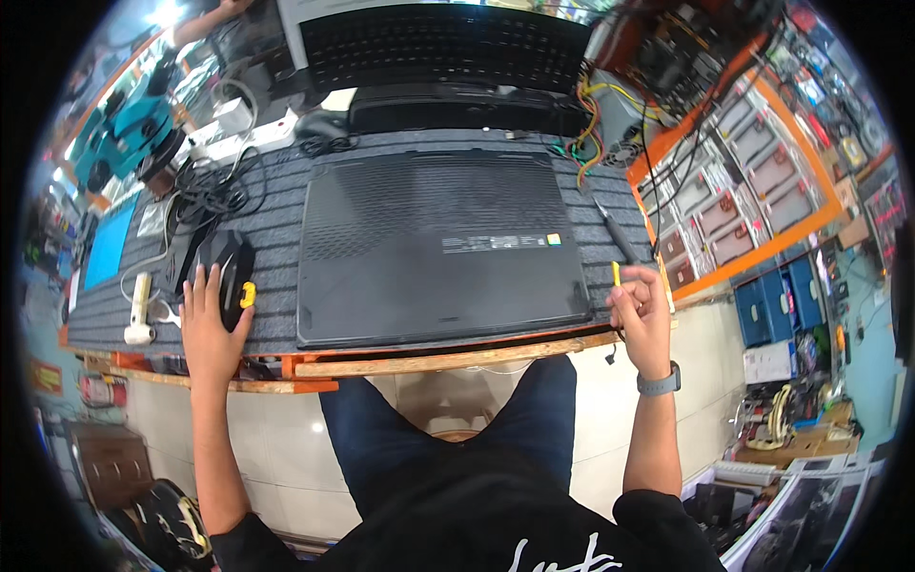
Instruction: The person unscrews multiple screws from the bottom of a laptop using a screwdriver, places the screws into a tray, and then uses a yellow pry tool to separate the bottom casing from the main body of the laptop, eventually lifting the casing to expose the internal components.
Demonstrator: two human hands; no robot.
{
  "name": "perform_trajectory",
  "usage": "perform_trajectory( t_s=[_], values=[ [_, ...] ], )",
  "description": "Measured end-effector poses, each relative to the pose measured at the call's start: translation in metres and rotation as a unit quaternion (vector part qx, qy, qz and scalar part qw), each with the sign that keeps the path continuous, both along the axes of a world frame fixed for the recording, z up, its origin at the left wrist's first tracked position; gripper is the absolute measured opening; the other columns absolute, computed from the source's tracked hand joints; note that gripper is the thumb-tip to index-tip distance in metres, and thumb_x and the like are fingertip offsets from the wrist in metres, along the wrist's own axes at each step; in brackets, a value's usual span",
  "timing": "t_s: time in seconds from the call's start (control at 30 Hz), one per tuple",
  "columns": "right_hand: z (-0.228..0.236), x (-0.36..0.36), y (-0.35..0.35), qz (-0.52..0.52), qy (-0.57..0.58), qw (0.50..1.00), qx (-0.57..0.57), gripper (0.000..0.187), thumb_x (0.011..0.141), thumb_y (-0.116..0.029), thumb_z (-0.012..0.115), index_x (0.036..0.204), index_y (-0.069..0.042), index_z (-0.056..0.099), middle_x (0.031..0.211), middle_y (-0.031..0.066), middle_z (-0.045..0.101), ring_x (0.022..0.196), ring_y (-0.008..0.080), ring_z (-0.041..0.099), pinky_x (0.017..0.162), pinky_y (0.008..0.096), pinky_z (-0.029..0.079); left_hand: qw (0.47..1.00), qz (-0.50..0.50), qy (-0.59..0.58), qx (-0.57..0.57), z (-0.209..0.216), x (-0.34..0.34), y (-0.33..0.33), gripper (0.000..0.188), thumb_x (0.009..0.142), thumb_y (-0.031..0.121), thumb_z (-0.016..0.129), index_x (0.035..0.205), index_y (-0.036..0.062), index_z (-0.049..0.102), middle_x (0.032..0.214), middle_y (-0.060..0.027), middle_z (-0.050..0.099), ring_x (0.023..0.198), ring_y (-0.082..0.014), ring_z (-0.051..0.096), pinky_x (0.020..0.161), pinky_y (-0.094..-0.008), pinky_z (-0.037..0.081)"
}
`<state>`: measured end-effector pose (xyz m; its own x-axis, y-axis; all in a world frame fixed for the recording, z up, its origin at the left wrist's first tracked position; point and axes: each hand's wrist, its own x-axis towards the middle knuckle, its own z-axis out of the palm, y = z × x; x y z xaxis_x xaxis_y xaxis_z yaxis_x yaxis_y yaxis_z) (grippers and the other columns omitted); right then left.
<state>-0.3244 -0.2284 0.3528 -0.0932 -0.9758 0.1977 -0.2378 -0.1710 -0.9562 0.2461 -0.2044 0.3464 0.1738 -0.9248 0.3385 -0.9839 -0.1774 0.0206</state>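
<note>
Btwn the 2 hands, mid-table, lies the black laptop (438,205), underside up, long axis L–R, mesh panel on its far half. R hand (640,310) is the nearer: just off the laptop's near right corner, so the laptop lies left & a bit far of it. It's got thumb + fingertips pinched on a small yellow-tipped piece (616,274), tip pointing far; rest of the piece is hidden by the fingers. A small dark bit (611,359) dangles below; can't tell if it's the same item.

L hand (212,310) is out past the laptop's left edge, w/ a strip of striped grey mat (276,272) btwn. Palm down, fingers extended, thumb spread, laid over a black device (240,255) whose long axis runs near–far; a yellow part (249,295) shows by the thumb. Contact yes, firm grasp can't tell.

Other stuff: dark-handled tool (620,235) on the far side of R hand, right of the laptop, slanting far-left to near-right. White tool (140,310) left of L hand; tangled black cables (214,195) far of it, teal microscope (138,129) beyond. Orange-framed tray (801,149) to the right. Nothing visible stands btwn R hand & the laptop; black device sits btwn L hand & it.
</note>
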Motion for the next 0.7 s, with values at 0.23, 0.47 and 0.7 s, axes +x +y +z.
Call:
perform_trajectory(
  t_s=[0.23,0.47,0.7],
  values=[
    [-0.030,-0.053,0.025,0.025,-0.232,0.971,0.056,0.027,0.106,-0.016,0.049,0.121,0.001,0.062,0.097,0.0122,0.070,0.078,0.0166,0.065,0.070,0.0279,0.052,0.999,-0.009,-0.036,-0.011,-0.005,0.016,-0.020,0.070,0.090,0.033,0.072,0.152,0.0088,0.048,0.157,-0.0223,0.046,0.141,-0.0495,0.044,0.115,-0.0536,0.039],
    [-0.038,-0.056,0.023,0.030,-0.166,0.986,0.013,0.028,0.103,-0.016,0.063,0.127,-0.002,0.059,0.104,0.0114,0.071,0.097,0.0189,0.068,0.083,0.0287,0.051,0.998,0.012,-0.063,0.013,0.026,-0.015,-0.025,0.066,0.091,0.037,0.072,0.141,-0.0002,0.052,0.147,-0.0266,0.052,0.132,-0.0481,0.052,0.108,-0.0510,0.046],
    [-0.032,-0.049,0.016,-0.044,-0.098,0.994,-0.011,0.028,0.109,-0.023,0.054,0.124,-0.002,0.064,0.100,0.0087,0.071,0.089,0.0140,0.067,0.077,0.0258,0.051,0.996,0.069,-0.010,0.061,0.030,-0.024,-0.058,0.055,0.092,0.041,0.070,0.127,0.0017,0.058,0.139,-0.0244,0.058,0.130,-0.0493,0.053,0.105,-0.0578,0.046]
  ],
)
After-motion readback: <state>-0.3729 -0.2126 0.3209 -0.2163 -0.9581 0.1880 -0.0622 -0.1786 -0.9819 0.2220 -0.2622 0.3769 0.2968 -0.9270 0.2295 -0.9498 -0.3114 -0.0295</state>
